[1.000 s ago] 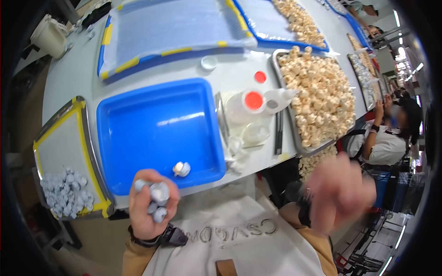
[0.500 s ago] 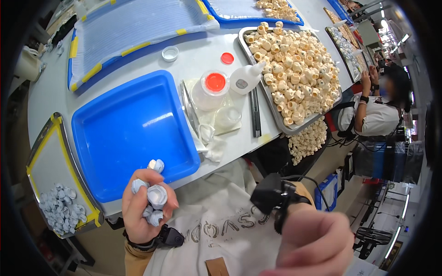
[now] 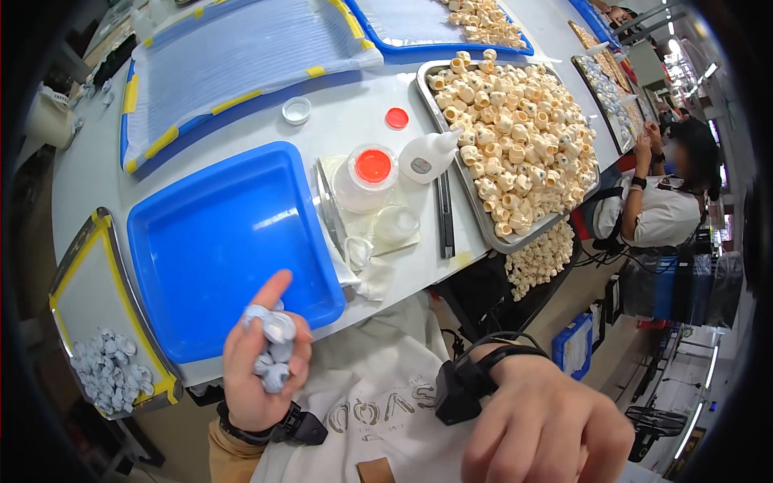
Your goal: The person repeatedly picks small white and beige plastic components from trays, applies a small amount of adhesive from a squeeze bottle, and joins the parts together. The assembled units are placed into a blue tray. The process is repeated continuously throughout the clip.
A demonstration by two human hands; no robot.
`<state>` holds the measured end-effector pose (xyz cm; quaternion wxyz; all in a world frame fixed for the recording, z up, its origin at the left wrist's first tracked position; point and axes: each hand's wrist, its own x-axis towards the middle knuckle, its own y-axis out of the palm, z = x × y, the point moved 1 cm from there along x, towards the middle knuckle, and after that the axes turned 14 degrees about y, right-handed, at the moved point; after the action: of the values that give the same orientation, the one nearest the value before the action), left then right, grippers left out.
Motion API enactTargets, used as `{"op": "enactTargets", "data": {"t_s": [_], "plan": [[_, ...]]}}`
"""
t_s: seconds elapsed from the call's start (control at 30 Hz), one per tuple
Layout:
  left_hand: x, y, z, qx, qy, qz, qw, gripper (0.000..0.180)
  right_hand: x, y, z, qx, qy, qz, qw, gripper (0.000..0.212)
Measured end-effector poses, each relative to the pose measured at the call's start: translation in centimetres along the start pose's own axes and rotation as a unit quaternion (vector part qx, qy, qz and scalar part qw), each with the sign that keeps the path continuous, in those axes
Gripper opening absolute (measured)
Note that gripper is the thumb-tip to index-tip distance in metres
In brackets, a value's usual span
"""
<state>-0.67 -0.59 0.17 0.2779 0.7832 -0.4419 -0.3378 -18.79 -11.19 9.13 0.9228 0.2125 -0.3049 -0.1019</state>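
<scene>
My left hand (image 3: 248, 385) is closed around several small pale blue-grey cup-shaped pieces (image 3: 279, 328), above the near edge of a blue plastic tray (image 3: 217, 241). Its index finger stretches out over the tray. My right hand (image 3: 547, 427) is low at the right, back upward and fingers bent down. Its fingertips are hidden, so I cannot see whether it holds anything. More of the blue-grey pieces (image 3: 113, 370) lie heaped in a yellow-taped frame tray (image 3: 84, 302) at the left.
A metal tray (image 3: 429, 88) heaped with cream-coloured hollow pieces (image 3: 523, 145) stands at the right. Between the trays are a red-lidded jar (image 3: 362, 189), a squeeze bottle (image 3: 427, 157), a black cutter knife (image 3: 445, 217) and tweezers (image 3: 328, 201). A co-worker (image 3: 660, 193) is at far right.
My left index finger has straightened, and the piece at its tip is now among the others in the hand. My right hand has turned back upward, its fingers pointing down.
</scene>
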Motion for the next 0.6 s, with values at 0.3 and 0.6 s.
{"op": "enactTargets", "data": {"t_s": [0.3,0.6], "plan": [[-1.0,-0.1,-0.5,0.041,0.143,0.01,0.989,0.029,-5.6,-13.1,5.0,-0.698,0.215,-0.544,0.412,0.022],[-0.6,-0.4,-0.7,0.025,0.039,0.098,0.994,0.034,-5.3,-14.5,3.8,-0.786,0.232,-0.451,0.354,0.02]]}}
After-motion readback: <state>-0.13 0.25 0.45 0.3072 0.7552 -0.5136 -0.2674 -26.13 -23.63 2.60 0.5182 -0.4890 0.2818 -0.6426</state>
